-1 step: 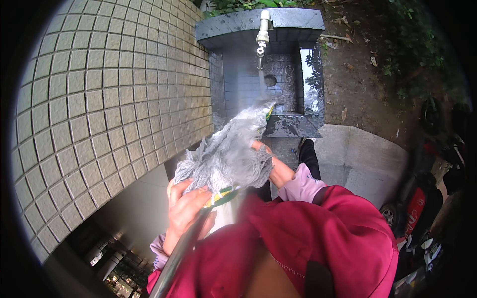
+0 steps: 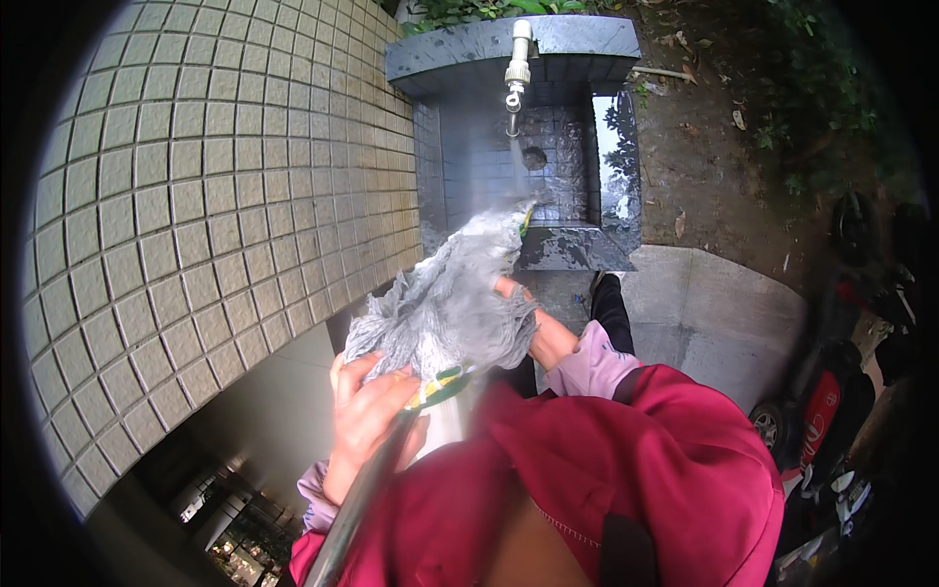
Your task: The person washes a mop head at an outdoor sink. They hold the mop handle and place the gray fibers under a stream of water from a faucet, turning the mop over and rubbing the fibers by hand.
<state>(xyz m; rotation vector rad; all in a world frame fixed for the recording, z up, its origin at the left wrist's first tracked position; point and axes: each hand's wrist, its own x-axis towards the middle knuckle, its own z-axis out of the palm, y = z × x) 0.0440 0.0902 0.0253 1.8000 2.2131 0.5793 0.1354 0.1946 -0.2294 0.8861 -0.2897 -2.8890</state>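
A string mop's wet grey-white head (image 2: 445, 293) is held up at the near side of the sink, its far end under running water. A yellow-green band (image 2: 440, 387) edges its near side, and another yellow-green bit shows at the far tip. Its metal pole (image 2: 367, 499) slants down past my left side. My left hand (image 2: 370, 411) is closed around the near edge of the mop head, beside the pole. My right hand (image 2: 511, 288) holds the head from the right and below; strands cover most of its fingers.
A white tap (image 2: 518, 68) runs into the dark tiled sink (image 2: 572, 249), which has a round drain. A tiled wall (image 2: 225, 186) rises along the left. Soil lies to the right, with concrete paving (image 2: 704, 303) nearer. Parked vehicles (image 2: 822, 421) stand at the far right.
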